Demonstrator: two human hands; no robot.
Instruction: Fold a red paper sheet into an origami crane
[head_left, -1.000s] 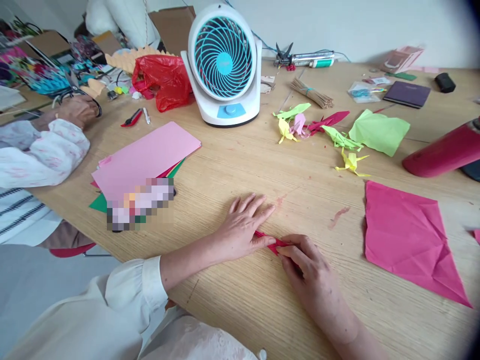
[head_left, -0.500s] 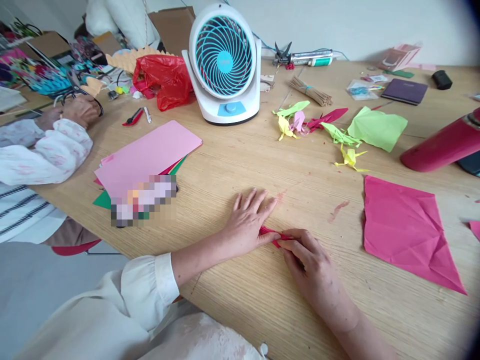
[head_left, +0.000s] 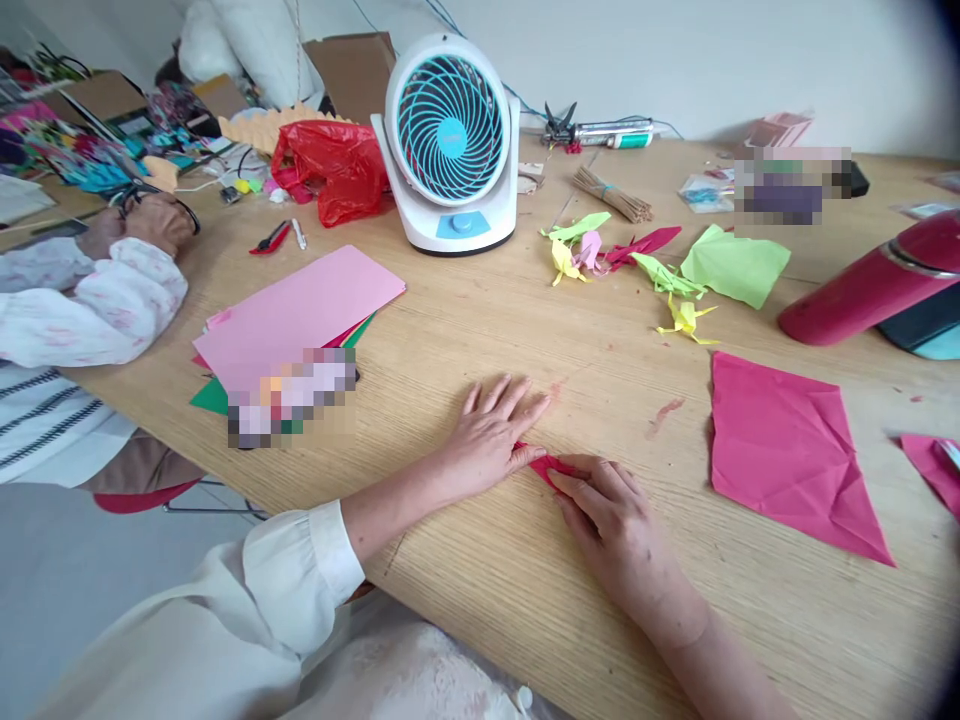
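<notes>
My left hand (head_left: 487, 435) lies flat on the wooden table with its fingers spread, its thumb pressing the left end of a narrow folded piece of red paper (head_left: 546, 468). The thumb and fingers of my right hand (head_left: 611, 520) are closed on the paper's right end, which they partly hide. To the right lies a creased sheet of pink-red paper (head_left: 787, 455). Beyond the hands are folded paper figures: a yellow one (head_left: 685, 318), a light green one (head_left: 666, 272) and a dark red one (head_left: 646, 245), with more beside them.
A white fan (head_left: 450, 130) stands at the back. Left of my hands is a stack of coloured paper (head_left: 315, 300). A red bottle (head_left: 862, 285) lies or leans at the right. At the far left, a co-worker's hands (head_left: 154, 222) hold scissors near a red plastic bag (head_left: 330, 165).
The view has shifted slightly to the right. My right hand has slid a little along the folded red paper, and more of the paper shows between the two hands.
</notes>
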